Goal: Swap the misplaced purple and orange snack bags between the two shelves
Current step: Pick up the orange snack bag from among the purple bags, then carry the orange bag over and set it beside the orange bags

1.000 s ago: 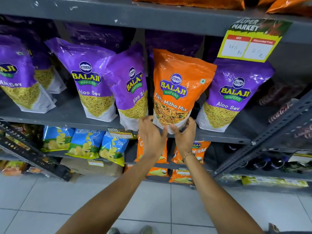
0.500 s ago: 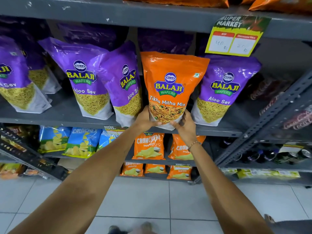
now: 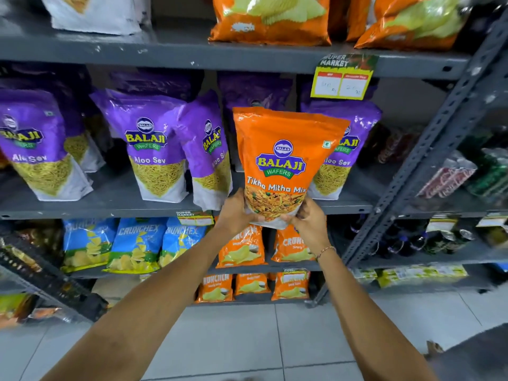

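Observation:
An orange Balaji Tikha Mitha Mix bag (image 3: 286, 149) stands upright in front of the middle shelf (image 3: 104, 204), among purple Aloo Sev bags (image 3: 154, 149). My left hand (image 3: 236, 209) grips its lower left corner and my right hand (image 3: 312, 215) grips its lower right corner. The bag's bottom sits over the shelf's front edge and partly hides another purple bag (image 3: 341, 155) behind it. On the upper shelf (image 3: 247, 57) lie orange bags (image 3: 269, 20), and a bag with a white bottom (image 3: 93, 12) rests at the top left.
A yellow price tag (image 3: 342, 78) hangs from the upper shelf's edge. Blue Crunchex bags (image 3: 137, 243) and orange Crunchex bags (image 3: 242, 248) fill the lower shelves. A slanted grey rack post (image 3: 439, 138) with drink cans (image 3: 450, 177) stands on the right. Below is a tiled floor (image 3: 247, 339).
Both hands have closed on the orange bag's bottom corners and drawn it forward and slightly right, off the shelf row. The view has tilted up, showing the upper shelf.

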`<state>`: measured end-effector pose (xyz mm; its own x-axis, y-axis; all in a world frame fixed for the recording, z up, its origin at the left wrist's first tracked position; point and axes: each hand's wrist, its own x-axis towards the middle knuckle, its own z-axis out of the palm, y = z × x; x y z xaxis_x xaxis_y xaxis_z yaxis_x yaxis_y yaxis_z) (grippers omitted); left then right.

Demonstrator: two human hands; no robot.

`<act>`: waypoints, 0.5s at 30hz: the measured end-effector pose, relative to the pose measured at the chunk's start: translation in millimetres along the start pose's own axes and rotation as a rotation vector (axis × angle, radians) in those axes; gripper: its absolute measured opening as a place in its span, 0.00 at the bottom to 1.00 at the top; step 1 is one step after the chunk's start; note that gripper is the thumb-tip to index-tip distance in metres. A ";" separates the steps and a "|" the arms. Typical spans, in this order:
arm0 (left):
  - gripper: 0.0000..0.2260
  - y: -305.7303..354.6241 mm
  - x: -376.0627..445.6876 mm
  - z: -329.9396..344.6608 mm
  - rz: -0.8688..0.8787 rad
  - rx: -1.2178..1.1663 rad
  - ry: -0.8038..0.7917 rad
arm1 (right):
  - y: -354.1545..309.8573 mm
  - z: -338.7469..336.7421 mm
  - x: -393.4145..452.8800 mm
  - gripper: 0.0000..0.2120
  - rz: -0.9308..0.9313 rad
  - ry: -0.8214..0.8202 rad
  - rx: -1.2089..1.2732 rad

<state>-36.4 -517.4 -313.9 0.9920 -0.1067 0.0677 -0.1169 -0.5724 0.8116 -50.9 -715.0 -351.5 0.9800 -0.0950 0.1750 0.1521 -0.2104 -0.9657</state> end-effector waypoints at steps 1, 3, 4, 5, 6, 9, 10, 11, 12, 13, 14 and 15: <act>0.33 1.2 -6.4 -8.1 0.017 -0.011 0.001 | -8.6 1.0 -6.2 0.26 -0.011 0.002 0.008; 0.32 9.9 -23.1 -31.0 0.064 -0.027 0.031 | -31.3 4.8 -16.8 0.25 -0.029 -0.004 0.034; 0.31 14.7 -32.2 -45.5 0.082 -0.034 0.060 | -44.8 9.0 -21.1 0.24 -0.038 -0.016 0.047; 0.31 18.0 -40.1 -60.8 0.100 -0.053 0.087 | -58.7 14.6 -25.7 0.25 -0.049 -0.026 0.053; 0.31 22.4 -49.6 -77.8 0.109 -0.062 0.108 | -73.7 21.5 -29.5 0.25 -0.061 -0.031 0.055; 0.31 30.2 -75.5 -133.6 0.144 0.002 0.177 | -124.3 47.4 -39.8 0.25 -0.132 -0.045 0.031; 0.33 32.2 -83.8 -153.5 0.162 0.010 0.198 | -143.2 57.6 -42.8 0.24 -0.169 -0.053 0.019; 0.33 33.6 -90.8 -173.4 0.178 0.019 0.226 | -162.2 68.4 -45.1 0.23 -0.204 -0.062 0.007; 0.31 38.8 -99.8 -193.7 0.187 0.033 0.259 | -181.7 79.4 -47.3 0.23 -0.243 -0.075 0.002; 0.28 42.4 -107.5 -214.5 0.196 0.048 0.297 | -200.6 90.5 -48.6 0.22 -0.276 -0.090 0.008; 0.25 45.6 -114.2 -235.1 0.200 0.063 0.334 | -219.4 101.9 -49.7 0.22 -0.307 -0.110 0.023; 0.24 49.9 -121.4 -255.4 0.207 0.074 0.368 | -237.9 113.6 -50.5 0.22 -0.340 -0.125 0.037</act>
<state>-150.4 -325.3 -133.4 0.8966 0.0645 0.4381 -0.3049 -0.6276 0.7164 -122.0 -549.7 -152.4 0.8805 0.0946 0.4645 0.4740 -0.1740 -0.8632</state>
